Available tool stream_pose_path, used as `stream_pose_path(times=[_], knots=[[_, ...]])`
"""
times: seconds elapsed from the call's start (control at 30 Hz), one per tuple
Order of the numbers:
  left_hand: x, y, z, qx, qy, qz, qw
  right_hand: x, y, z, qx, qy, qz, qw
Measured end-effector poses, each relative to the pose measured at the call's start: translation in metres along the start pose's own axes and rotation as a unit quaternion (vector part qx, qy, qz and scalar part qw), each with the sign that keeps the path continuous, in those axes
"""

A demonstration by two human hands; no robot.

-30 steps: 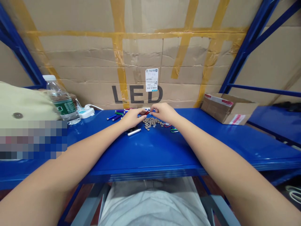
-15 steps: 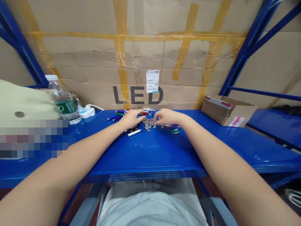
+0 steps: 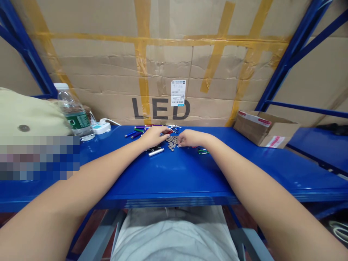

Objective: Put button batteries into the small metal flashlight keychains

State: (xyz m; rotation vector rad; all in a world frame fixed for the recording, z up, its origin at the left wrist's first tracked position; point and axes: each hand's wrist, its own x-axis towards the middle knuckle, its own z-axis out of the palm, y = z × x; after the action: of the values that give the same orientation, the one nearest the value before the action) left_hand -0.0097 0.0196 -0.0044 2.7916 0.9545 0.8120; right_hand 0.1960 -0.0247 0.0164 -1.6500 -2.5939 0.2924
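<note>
My left hand (image 3: pixel 153 137) rests at the far side of the blue steel shelf (image 3: pixel 190 174), with a small red tube (image 3: pixel 169 132) at its fingertips, apparently pinched. My right hand (image 3: pixel 190 138) reaches left, its fingertips at the edge of a heap of small round metal discs (image 3: pixel 172 143). Whether those fingers hold a disc is too small to tell. A silver metal tube (image 3: pixel 156 152) lies just below my left hand. Several coloured pens or tubes (image 3: pixel 134 134) lie beyond it, and coloured carabiners (image 3: pixel 203 151) lie to the right of my right hand.
A water bottle (image 3: pixel 74 112), a power strip (image 3: pixel 101 127) and a beige bag (image 3: pixel 24 116) stand at the left. An open cardboard box (image 3: pixel 265 129) sits at the right. A taped cardboard wall printed LED (image 3: pixel 160 108) rises behind the shelf.
My right hand has moved left from above the carabiners to the disc heap. My left hand has stayed nearly in place, and the view has shifted slightly.
</note>
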Motion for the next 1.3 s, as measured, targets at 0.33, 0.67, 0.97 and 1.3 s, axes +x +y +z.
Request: stream_pose_path(times=[0.33,0.67,0.97,1.3], knots=[[0.0,-0.001,0.0,0.006,-0.003,0.01,1.0,0.002,0.003,0.002,0.015,0.012,-0.022,1.0],[0.0,-0.005,0.003,0.008,-0.004,0.018,1.0,-0.001,-0.003,0.001,0.021,-0.004,-0.009,1.0],[0.0,-0.006,0.003,0.032,-0.015,0.033,0.999,-0.004,-0.006,-0.002,0.042,0.003,-0.026,0.999],[0.001,-0.002,0.0,0.051,-0.029,0.1,0.993,-0.014,-0.007,-0.012,0.17,0.149,-0.014,0.974]])
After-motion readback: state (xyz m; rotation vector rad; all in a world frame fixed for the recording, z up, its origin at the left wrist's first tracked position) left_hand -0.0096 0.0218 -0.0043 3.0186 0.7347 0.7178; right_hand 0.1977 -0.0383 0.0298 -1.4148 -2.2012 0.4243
